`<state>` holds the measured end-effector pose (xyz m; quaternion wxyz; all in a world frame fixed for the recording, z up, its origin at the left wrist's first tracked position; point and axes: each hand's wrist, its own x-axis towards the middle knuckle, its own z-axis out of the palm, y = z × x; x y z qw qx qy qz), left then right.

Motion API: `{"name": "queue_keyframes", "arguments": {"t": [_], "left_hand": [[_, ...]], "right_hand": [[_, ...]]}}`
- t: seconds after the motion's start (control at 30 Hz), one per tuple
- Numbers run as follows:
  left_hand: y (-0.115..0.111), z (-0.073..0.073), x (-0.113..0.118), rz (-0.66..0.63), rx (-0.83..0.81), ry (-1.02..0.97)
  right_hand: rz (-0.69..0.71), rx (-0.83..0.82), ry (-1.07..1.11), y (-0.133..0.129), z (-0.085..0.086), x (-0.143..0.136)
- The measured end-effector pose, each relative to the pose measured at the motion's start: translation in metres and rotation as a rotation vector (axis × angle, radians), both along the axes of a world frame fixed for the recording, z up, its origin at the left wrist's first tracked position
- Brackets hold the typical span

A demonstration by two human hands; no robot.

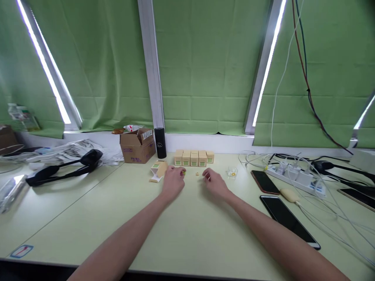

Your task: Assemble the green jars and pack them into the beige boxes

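My left hand (173, 181) is closed in a pinch, with a small round green-and-yellow piece (184, 172) at its fingertips. Left of it lies a small cardboard box (159, 169) with its flap open. My right hand (216, 182) hovers low over the table, fingers loosely bent and a little apart, and I see nothing in them. Between the two hands a tiny yellowish piece (197, 174) rests on the table. A small clear container (233, 172) with something yellow in it stands to the right of my right hand.
Several small kraft boxes (194, 158) stand in rows behind my hands. A larger carton (137, 146) and a black cylinder (160, 143) are at the back left. Two phones (288, 220), a power strip (295, 177) and loose cables occupy the right side.
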<state>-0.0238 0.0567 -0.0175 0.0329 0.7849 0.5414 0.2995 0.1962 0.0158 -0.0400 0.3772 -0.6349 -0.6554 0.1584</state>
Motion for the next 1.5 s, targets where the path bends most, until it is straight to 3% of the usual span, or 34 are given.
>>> {"name": "queue_keyframes", "arguments": {"t": [0.07, 0.13, 0.3, 0.57, 0.8, 1.03, 1.13, 1.3, 1.5], "left_hand": [[0.011, -0.003, -0.007, 0.076, 0.028, 0.043], [0.019, -0.007, -0.013, 0.123, 0.029, 0.101], [0.03, -0.017, -0.019, 0.131, -0.071, 0.164], [0.028, -0.017, -0.016, 0.077, -0.104, 0.144], [0.032, -0.02, -0.016, 0.107, -0.149, 0.107], [0.032, -0.02, -0.016, 0.08, -0.13, 0.084], [0.023, -0.015, -0.013, -0.009, -0.023, 0.04], [-0.001, -0.004, -0.002, -0.288, 0.334, -0.043], [-0.032, 0.007, 0.012, -0.473, 0.481, -0.011]], "right_hand": [[0.149, -0.038, -0.218, -0.024, -0.007, -0.013], [0.205, 0.043, -0.399, -0.04, -0.01, -0.021], [0.227, 0.021, -0.499, -0.05, -0.006, -0.026], [0.256, 0.037, -0.406, -0.051, -0.003, -0.019], [0.376, 0.088, -0.224, -0.052, -0.01, -0.004], [0.357, 0.125, -0.158, -0.048, -0.013, -0.004], [0.302, 0.148, -0.089, -0.044, -0.016, -0.004], [0.2, 0.205, -0.021, -0.038, -0.022, -0.001], [0.134, 0.338, 0.037, -0.044, -0.015, -0.004]]}}
